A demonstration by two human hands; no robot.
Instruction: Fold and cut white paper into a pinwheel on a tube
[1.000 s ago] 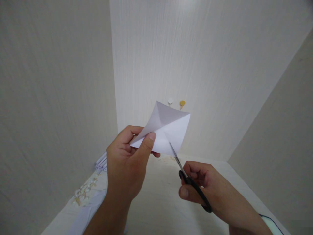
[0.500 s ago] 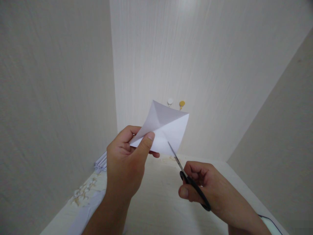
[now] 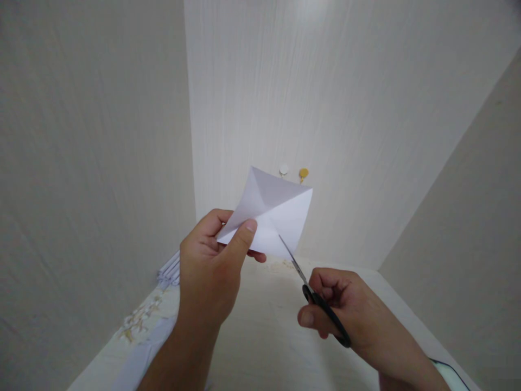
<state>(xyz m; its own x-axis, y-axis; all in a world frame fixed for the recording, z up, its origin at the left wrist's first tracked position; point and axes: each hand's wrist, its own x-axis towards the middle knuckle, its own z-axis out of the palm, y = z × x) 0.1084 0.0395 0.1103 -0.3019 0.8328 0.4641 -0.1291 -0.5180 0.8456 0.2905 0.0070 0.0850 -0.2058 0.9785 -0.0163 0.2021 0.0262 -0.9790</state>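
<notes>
A white square sheet of paper [image 3: 280,212] with diagonal creases is raised above the table. My left hand [image 3: 215,266] pinches its left corner, thumb on top and fingers beneath. My right hand [image 3: 340,307] grips black-handled scissors [image 3: 325,312], with fingers in the handle loops. One scissor blade lies over the paper's lower right part, its tip pointing towards the crossing of the creases. The other blade is mostly hidden, seemingly under the sheet.
Rolled white papers [image 3: 169,270] lie at the left wall, with small scraps [image 3: 140,320] and flat paper [image 3: 140,353] nearer. A white hook [image 3: 284,170] and a yellow hook [image 3: 303,173] are on the back wall. A dark-edged pale object [image 3: 451,374] sits at lower right. Panels enclose the table.
The paper's far edge has shifted very slightly left. My right hand has opened the scissor handles a little, the thumb moving slightly down, while the blade stays at the sheet.
</notes>
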